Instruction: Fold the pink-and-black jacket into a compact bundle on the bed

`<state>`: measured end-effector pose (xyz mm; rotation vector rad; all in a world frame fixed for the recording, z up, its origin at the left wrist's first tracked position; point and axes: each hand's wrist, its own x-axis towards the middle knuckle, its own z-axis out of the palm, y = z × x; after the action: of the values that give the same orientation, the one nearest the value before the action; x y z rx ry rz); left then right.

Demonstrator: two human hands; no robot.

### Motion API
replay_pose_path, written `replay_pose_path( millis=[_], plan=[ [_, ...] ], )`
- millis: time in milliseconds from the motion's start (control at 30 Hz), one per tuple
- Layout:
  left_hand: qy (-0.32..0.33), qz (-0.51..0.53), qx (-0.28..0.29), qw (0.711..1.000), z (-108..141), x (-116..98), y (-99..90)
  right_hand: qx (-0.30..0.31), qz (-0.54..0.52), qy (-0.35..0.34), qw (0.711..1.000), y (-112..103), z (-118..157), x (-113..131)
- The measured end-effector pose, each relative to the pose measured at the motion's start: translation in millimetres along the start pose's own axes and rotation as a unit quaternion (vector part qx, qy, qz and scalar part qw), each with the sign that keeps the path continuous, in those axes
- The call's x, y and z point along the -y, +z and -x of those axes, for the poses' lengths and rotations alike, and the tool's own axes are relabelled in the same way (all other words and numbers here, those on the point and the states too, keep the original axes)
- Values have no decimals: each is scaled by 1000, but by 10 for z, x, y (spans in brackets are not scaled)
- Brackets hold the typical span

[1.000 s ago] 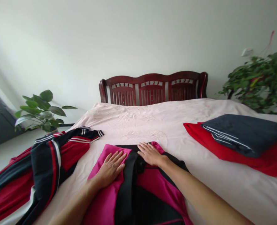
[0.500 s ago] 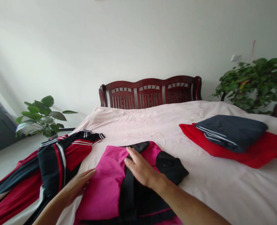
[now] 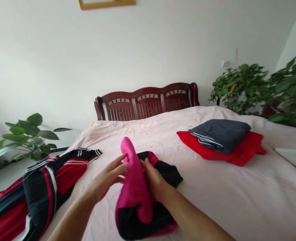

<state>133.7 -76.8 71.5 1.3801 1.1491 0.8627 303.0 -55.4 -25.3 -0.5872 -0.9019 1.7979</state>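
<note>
A pink and black garment (image 3: pixel 134 187) lies in front of me on the bed, its left part raised and folded up over the black part. My left hand (image 3: pixel 109 177) is at the left outer side of the raised pink fold, fingers spread and fingertips against the cloth. On the other side of the fold, my right hand (image 3: pixel 154 180) rests with outstretched fingers at the black part; some of its fingers are hidden by the pink cloth. Left of my hands lies a red, navy and white striped tracksuit (image 3: pixel 41 187), loosely spread.
A folded dark blue garment (image 3: pixel 220 134) rests on a red folded one (image 3: pixel 248 150) at the right. The pale pink sheet (image 3: pixel 213 194) covers the bed. Behind it stands a dark wooden backrest (image 3: pixel 148 102). Leafy plants (image 3: pixel 240 87) grow at the right, another plant (image 3: pixel 29 134) at left.
The left pink part of the garment has come up off the bed and folded rightward. My left hand has moved right with it. The view has turned slightly right.
</note>
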Motion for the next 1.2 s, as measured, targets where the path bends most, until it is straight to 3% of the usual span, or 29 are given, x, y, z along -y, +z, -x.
replay_pose_path(
  millis=[100,167,267,333,400,467,600,667,700,800,900,1067,1200],
  plan=[
    [123,-178,69,974,-115,7,665,-50,-46,31,997,-377,235,341],
    [212,-308,112,921,-129,187,1065,-123,-3,32,992,-737,396,482],
    [263,-434,145,850,-97,579,1501,-284,140,17,948,-1248,607,572],
    [281,-458,165,827,-72,798,1658,-338,241,-3,910,-1451,695,612],
    [288,-464,170,820,-53,919,1723,-332,348,-45,876,-1482,703,682],
    [293,-468,166,817,-34,950,1737,-293,470,-103,826,-1344,610,785],
    [308,-484,162,803,1,937,1761,-175,692,-216,667,-866,189,918],
    [319,-500,158,789,5,981,1795,-110,760,-219,602,-745,-48,863],
    [330,-509,157,779,2,1025,1817,-77,784,-190,585,-746,-153,805],
    [381,-534,143,741,-27,1236,1893,-10,820,-64,569,-945,-378,589],
    [433,-552,87,707,-58,1494,1985,-26,825,-33,563,-1207,-477,449],
    [498,-530,20,686,-8,1713,1964,-110,829,-39,547,-1416,-502,461],
    [528,-487,33,695,133,1657,1534,-264,747,-11,610,-1645,-346,551]
  ],
)
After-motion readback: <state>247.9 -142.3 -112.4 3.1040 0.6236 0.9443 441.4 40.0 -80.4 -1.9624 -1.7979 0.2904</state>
